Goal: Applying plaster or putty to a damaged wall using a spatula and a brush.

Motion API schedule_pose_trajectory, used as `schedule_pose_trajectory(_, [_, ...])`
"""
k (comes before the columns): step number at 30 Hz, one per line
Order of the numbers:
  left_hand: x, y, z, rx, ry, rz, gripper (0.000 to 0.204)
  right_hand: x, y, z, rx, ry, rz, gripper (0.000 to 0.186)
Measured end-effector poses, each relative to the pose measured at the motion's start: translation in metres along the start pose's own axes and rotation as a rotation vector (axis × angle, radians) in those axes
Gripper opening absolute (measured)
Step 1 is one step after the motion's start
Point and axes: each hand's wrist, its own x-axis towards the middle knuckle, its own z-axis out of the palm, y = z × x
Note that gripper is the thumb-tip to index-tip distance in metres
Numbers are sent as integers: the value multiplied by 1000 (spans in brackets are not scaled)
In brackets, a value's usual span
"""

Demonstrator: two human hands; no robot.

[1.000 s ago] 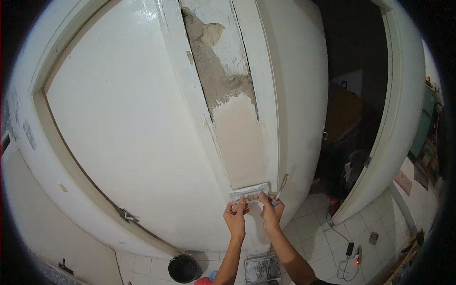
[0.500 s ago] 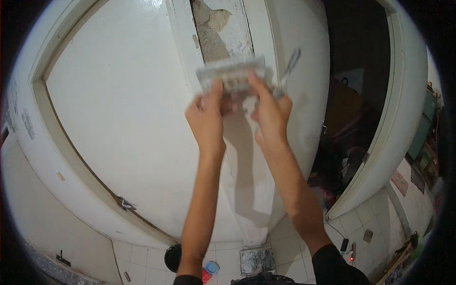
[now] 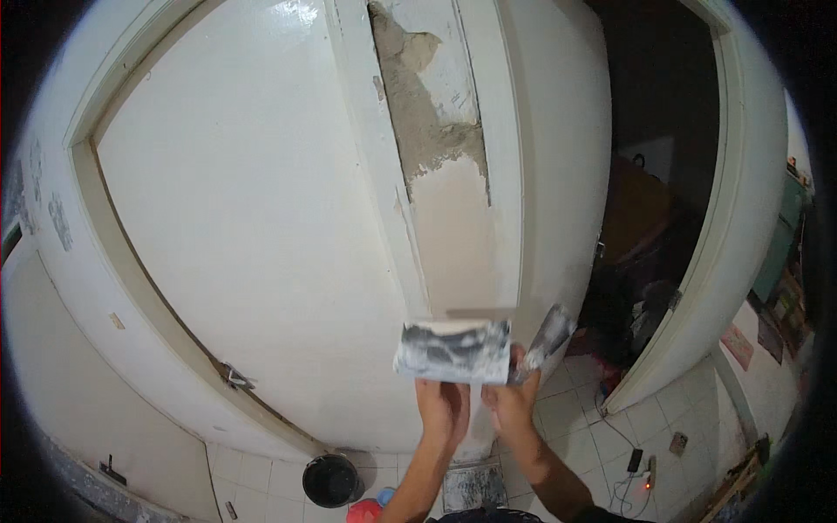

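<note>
Hands dropping back down from the high reach of half a second ago, wide plaster trowel (image 3: 453, 352) now low on the wall strip (image 3: 453, 244), below the fresh smooth patch; rough bare patch (image 3: 427, 113) above still uncovered. Left hand (image 3: 442, 408) gripping under the trowel, fingers closed. Right hand (image 3: 513, 403) alongside, pinching a small putty knife (image 3: 547, 336) angled up-right. Both forearms rising from the lower edge. Black bucket (image 3: 330, 479) on the floor.

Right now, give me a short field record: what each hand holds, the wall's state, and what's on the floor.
left hand: grips wide trowel, blade against wall strip
right hand: also on trowel, plus a narrow putty knife
wall strip: smooth filler below, rough bare patch above
floor: black bucket, tiles, cables by doorway
</note>
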Motion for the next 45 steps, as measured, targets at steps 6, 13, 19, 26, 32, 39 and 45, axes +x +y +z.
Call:
schedule_pose_trajectory(6, [-21, -1, -52, 58, 242, -174, 45, -45, 6, -58, -632, -190, -240, 28])
schedule_pose_trajectory(13, [-33, 31, -77, 144, 149, -85, 38, -56, -57, -62, -1104, -332, -291, 22])
schedule_pose_trajectory(19, [-49, 37, -64, 223, 188, -5, 31, -61, -62, -58, -1221, -372, -210, 20])
schedule_pose_trajectory(26, [-61, 42, -60, 620, 95, 104, 15, -62, -47, -56, -1197, -446, -312, 19])
schedule_pose_trajectory(32, [-66, 55, -71, 718, -27, 40, 22, -61, -39, -47, -1115, -470, -303, 20])
schedule_pose_trajectory(39, [-80, 53, -50, 851, -23, 69, 18, -61, -38, -33, -1082, -486, -279, 26])
schedule_pose_trajectory(45, [-87, 42, -58, 767, -78, -36, 20, -47, -39, -15, -992, -430, -432, 24])
